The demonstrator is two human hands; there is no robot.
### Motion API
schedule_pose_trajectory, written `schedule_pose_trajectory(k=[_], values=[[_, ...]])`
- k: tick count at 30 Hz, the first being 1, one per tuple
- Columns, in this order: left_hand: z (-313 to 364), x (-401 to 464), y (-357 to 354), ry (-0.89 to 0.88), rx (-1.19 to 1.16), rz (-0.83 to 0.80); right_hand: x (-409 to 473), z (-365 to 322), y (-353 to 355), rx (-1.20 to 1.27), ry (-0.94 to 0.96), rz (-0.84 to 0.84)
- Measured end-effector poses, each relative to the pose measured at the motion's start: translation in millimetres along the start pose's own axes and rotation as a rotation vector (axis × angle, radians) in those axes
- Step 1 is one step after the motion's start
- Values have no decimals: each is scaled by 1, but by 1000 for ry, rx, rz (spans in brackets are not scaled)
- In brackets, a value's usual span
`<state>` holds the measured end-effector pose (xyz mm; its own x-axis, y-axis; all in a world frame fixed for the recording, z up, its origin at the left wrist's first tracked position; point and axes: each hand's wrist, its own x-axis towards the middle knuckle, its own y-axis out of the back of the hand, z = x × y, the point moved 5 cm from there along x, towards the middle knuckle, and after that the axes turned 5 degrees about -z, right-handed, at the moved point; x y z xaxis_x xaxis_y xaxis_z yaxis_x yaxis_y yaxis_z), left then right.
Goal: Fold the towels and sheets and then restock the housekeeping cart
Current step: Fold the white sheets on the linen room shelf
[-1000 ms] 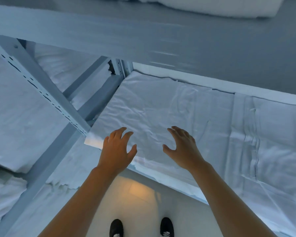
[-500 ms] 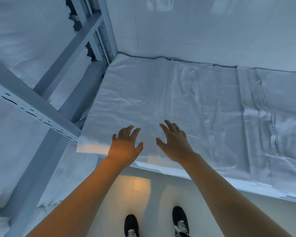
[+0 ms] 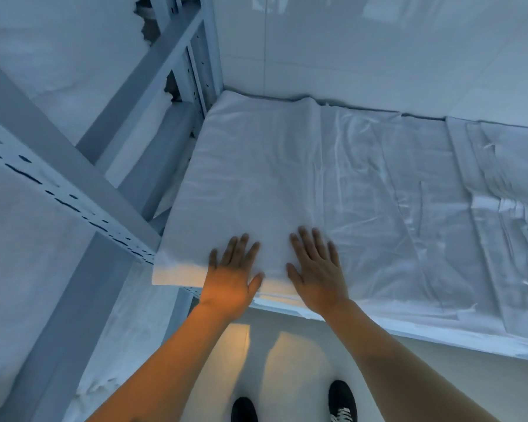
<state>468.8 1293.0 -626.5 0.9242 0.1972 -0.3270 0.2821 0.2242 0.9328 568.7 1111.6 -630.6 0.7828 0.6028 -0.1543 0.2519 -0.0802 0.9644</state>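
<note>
A stack of folded white sheets lies on a shelf in front of me, its near edge overhanging the shelf lip. My left hand rests flat on the near edge of the top sheet, fingers straight and spread. My right hand lies flat beside it, a little to the right, fingers also straight. Neither hand grips anything. More folded white linen lies to the right on the same shelf.
A grey metal rack post with slotted holes runs diagonally at left, with white bedding on the shelves behind it. A pale wall closes the back of the shelf. Below are a light floor and my black shoes.
Both hands came down from hovering with curled fingers above the sheet to lying flat on its near edge. The view tilted, so the upper shelf left the frame.
</note>
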Motion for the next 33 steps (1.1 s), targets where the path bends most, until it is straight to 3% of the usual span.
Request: schedule_pose_trajectory(k=[6,13,20,27,33], values=[[-51,-11,19,242,-24,-7,20,-35,13,48,-90,-2],[-89,-21,35,532,-114,-34,111,-152,29,122,94,-9],[-87,-17,25,573,-134,-5,161,-226,18,-39,256,-77],[-96,-27,18,556,-120,56,200,-261,10,-402,646,-184],[-100,-30,30,543,-138,158,196,-256,12,-357,717,11]])
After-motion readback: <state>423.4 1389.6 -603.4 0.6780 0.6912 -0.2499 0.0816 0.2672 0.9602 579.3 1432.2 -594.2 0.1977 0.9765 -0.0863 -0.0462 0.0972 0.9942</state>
